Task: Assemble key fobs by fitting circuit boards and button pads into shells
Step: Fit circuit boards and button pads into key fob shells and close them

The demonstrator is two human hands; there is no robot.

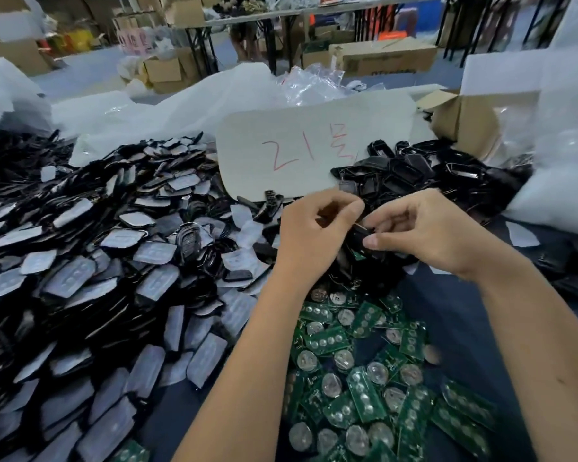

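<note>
A: Item in hand, state?
B: Black key fob shell (361,241), held at centre of the view above the near end of the board pile. Left hand (314,235) has its fingers curled round the shell's 9 o'clock side; right hand (424,231) pinches its 3 o'clock side, thumb pressing on top. Hands close together, both clamped on the one shell. A green corner of a circuit board shows at the shell's lower edge, so I judge the board is only partly seated

A: Risks from here?
B: Board going in skewed if the thumb presses before the edges line up; a bent or cracked corner is the likely result. Shell slipping from the pinch and dropping into the loose circuit boards (364,368) at 6 o'clock, where it is hard to find again. A forearm sweeping those boards off the dark blue mat (464,315)

A: Stock and containers?
B: Button pads (90,281), mostly in clear film, heaped loose from 7 to 10 o'clock; no container. Empty black shells (421,175) piled at 1 o'clock, spilling from an open cardboard box (464,125) at 2 o'clock; what else the box holds is hidden. White foam sheeting (167,108) bunched behind at 11 o'clock. A hand-marked card (314,141) in red lies at 12 o'clock, its near edge resting on the piles
</note>
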